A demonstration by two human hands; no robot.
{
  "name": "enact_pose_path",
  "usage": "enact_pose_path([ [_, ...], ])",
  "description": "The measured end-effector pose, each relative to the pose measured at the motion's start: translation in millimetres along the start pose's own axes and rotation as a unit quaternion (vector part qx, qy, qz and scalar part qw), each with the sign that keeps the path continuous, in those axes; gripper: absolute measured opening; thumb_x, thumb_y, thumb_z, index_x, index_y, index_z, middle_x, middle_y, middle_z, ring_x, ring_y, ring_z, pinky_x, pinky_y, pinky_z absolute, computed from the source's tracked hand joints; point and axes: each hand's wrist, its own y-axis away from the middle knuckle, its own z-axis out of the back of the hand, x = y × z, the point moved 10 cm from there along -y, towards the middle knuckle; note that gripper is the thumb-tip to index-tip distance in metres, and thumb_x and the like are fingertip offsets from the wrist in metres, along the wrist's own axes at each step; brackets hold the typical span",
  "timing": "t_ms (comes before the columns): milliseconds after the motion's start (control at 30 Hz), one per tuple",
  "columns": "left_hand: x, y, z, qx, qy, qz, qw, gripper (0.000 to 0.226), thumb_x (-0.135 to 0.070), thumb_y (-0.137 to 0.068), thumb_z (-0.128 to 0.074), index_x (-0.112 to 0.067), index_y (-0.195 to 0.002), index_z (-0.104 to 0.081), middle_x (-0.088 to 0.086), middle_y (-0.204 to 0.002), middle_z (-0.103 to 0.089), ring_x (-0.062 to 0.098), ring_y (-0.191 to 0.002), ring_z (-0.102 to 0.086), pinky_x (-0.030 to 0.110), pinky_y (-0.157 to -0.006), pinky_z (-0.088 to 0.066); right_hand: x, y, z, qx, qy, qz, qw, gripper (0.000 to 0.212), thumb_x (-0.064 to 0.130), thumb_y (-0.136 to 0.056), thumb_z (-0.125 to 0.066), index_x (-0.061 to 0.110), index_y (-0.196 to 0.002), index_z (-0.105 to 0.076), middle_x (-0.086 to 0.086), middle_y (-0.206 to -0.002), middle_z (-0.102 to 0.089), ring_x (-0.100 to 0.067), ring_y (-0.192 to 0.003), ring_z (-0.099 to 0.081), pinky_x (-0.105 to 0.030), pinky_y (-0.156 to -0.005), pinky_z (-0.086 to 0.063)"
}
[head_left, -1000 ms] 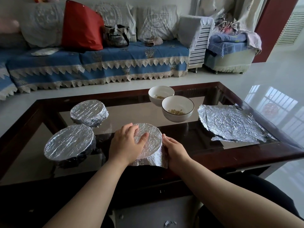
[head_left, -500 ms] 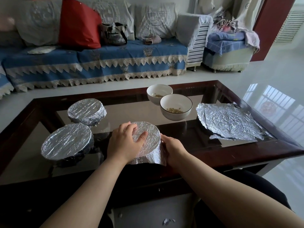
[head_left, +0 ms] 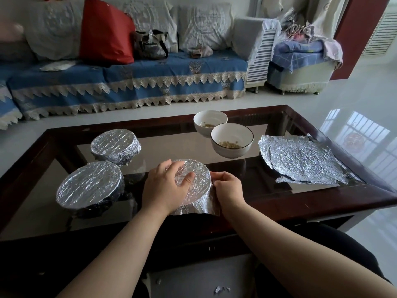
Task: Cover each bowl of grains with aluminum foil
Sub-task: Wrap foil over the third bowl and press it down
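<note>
Left hand [head_left: 166, 187] presses flat on thin, crease-prone foil [head_left: 194, 183]; right hand [head_left: 227, 188] pinches its loose 3 o'clock skirt, likely tearing if tugged.

Soft daylight enters from the right, throwing bright window reflections on the glossy floor [head_left: 363, 138] and a pale sheen on the glass table [head_left: 171, 147]. The near table edge lies in deep shadow. Wide-angle distortion bends the frame's edges; focus is fairly sharp.
</note>
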Motion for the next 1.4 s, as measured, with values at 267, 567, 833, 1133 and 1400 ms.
enact_pose_path([
  [267, -5, 5, -2, -0.011, -0.024, 0.034, 0.999, 0.079, -0.075, -0.08, -0.022, -0.028, -0.133, -0.055, 0.01, -0.144, -0.047, 0.033, -0.129, -0.043, 0.042, -0.104, -0.038, 11, 10, -2, 0.081, 0.026, 0.052, 0.995, 0.019, 0.027, -0.093, -0.063, 0.012, -0.097, -0.073, -0.001, -0.076, -0.07, -0.006, -0.062, -0.063, -0.018, -0.057, -0.048],
  [567, -7, 10, -8, 0.0, -0.065, 0.06, 0.996, 0.064, -0.065, -0.092, -0.034, -0.024, -0.139, -0.048, 0.011, -0.154, -0.035, 0.036, -0.133, -0.036, 0.042, -0.109, -0.032, -4, 8, -30, 0.299, -0.121, -0.036, 0.946, 0.037, 0.019, -0.1, -0.047, 0.01, -0.136, -0.054, -0.017, -0.133, -0.059, -0.031, -0.124, -0.056, -0.045, -0.107, -0.043],
  [833, -7, 12, -8, 0.008, -0.064, 0.065, 0.996, 0.062, -0.066, -0.091, -0.034, -0.028, -0.138, -0.049, 0.01, -0.155, -0.033, 0.036, -0.134, -0.035, 0.042, -0.109, -0.032, -9, 1, -20, 0.219, -0.161, -0.027, 0.962, 0.036, 0.016, -0.086, -0.061, -0.005, -0.114, -0.065, -0.023, -0.108, -0.068, -0.029, -0.088, -0.069, -0.037, -0.081, -0.059],
  [1133, -8, 13, -7, 0.005, -0.055, 0.065, 0.996, 0.056, -0.065, -0.092, -0.038, -0.031, -0.135, -0.052, 0.011, -0.155, -0.034, 0.037, -0.134, -0.035, 0.042, -0.109, -0.032, -26, -5, -4, 0.066, -0.156, -0.038, 0.985, 0.015, 0.015, -0.092, -0.064, 0.001, -0.088, -0.067, -0.007, -0.065, -0.067, -0.014, -0.054, -0.062, -0.024, -0.052, -0.052],
  [1400, -6, 12, -7, -0.004, -0.051, 0.064, 0.997, 0.072, -0.076, -0.079, -0.022, -0.038, -0.131, -0.053, 0.009, -0.152, -0.038, 0.037, -0.13, -0.04, 0.042, -0.106, -0.036, -26, 2, -8, 0.045, -0.146, -0.067, 0.986, 0.03, 0.021, -0.094, -0.063, -0.009, -0.098, -0.067, -0.023, -0.091, -0.062, -0.033, -0.085, -0.057, -0.047, -0.085, -0.048],
])
